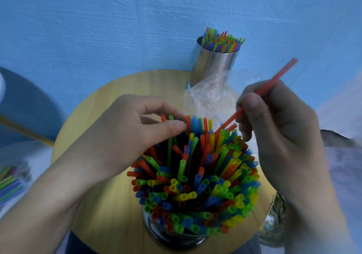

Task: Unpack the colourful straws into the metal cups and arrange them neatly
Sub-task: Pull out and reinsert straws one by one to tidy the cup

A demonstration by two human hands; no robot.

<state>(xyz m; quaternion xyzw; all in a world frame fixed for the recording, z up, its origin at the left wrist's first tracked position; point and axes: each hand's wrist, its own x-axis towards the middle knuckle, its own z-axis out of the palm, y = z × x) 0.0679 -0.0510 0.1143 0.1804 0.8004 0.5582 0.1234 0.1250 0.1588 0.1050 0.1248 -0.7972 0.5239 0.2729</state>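
Observation:
A metal cup (172,238) stands near the table's front edge, packed with upright colourful straws (197,177) that fan outward. My left hand (137,128) reaches over the cup from the left, thumb and fingertips pinching the tops of a few straws at the far side of the bunch. My right hand (274,122) pinches a single red straw (274,79), tilted, with its lower end going into the bunch. A second metal cup (213,65), also full of straws, stands at the table's back against the wall.
The cups stand on a round wooden table (101,204) against a blue wall. An empty clear plastic bag (209,97) lies between the two cups. More bagged straws (11,181) lie off the table at far left. A glass jar (274,228) sits at lower right.

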